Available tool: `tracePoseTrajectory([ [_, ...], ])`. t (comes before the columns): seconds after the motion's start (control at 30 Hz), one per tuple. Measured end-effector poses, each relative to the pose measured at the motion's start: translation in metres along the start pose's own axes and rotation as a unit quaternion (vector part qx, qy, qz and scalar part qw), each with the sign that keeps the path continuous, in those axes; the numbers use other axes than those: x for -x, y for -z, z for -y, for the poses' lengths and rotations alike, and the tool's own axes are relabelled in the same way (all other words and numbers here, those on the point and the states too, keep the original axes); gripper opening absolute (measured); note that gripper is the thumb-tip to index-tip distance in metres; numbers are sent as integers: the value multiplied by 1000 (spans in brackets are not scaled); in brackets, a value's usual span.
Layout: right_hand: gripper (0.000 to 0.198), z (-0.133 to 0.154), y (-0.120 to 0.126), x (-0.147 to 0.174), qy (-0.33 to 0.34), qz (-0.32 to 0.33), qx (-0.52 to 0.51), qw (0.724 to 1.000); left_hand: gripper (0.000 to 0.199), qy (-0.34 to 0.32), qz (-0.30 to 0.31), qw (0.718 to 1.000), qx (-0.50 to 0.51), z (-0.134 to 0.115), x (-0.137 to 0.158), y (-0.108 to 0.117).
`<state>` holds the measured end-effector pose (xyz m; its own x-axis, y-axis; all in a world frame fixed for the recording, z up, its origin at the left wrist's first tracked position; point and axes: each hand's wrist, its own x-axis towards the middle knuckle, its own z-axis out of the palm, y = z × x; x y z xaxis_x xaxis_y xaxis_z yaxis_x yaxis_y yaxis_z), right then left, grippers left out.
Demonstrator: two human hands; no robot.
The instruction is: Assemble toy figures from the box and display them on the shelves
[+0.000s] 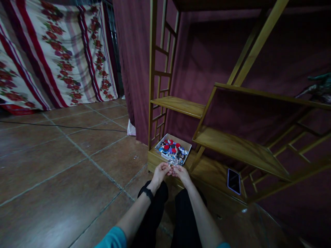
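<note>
My left hand and my right hand meet above my knees, fingers closed in a pinch. Between them is a small crinkled piece of clear plastic wrapping; whether anything is inside it I cannot make out. Just beyond the hands, a shallow white cardboard box rests on the low wooden shelf. It is filled with small colourful pieces in red, blue, black and white, too small to name. The wrapping overlaps the box's near edge in view.
A wooden shelf unit with stepped boards rises in front of a maroon curtain. A phone or tablet lies on the lower board at right. A dark cable crosses the tiled floor. Floral cloth hangs at left.
</note>
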<state>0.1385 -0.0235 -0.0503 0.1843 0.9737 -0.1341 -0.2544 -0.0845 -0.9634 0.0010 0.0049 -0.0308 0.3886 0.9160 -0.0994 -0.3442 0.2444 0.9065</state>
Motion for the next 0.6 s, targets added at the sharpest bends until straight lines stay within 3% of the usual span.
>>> tracePoseTrajectory([
  [0.23,46,-2,0,-1,14,-8,-16,1000,38,9,37,999,-6,1,0,1],
  [0.6,45,-2,-3,-1,27,-36,-36,998,41,-9,20,999,-31,3,0,-1],
])
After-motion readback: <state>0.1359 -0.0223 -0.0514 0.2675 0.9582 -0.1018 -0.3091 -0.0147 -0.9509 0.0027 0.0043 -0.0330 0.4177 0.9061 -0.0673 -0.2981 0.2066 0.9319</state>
